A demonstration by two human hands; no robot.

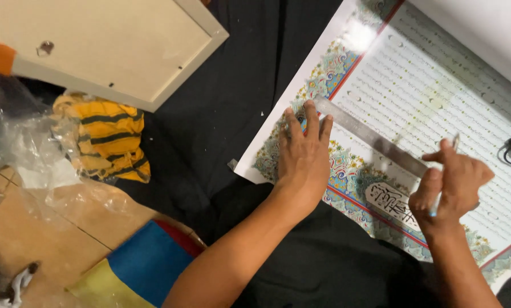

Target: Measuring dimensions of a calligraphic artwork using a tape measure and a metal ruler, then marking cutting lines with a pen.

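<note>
Two hands work on a decorated calligraphy print (432,102) lying on black cloth (227,114). Left hand (304,157) lies flat, fingers spread, pinning a steel ruler (375,140) diagonally across the print. Right hand (452,185) grips a thin blade or pen (446,171), type unclear. Print's right edge is cut off. Picture frame back (107,45) lies upper left.

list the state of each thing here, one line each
left hand: pressed flat, fingertips on the metal ruler
right hand: closed around a thin tool
metal ruler: flat, diagonal across the print
decorated print: unrolled on black cloth
picture frame: face down, back showing
plastic wrap: crumpled
striped cloth: bunched up
</note>
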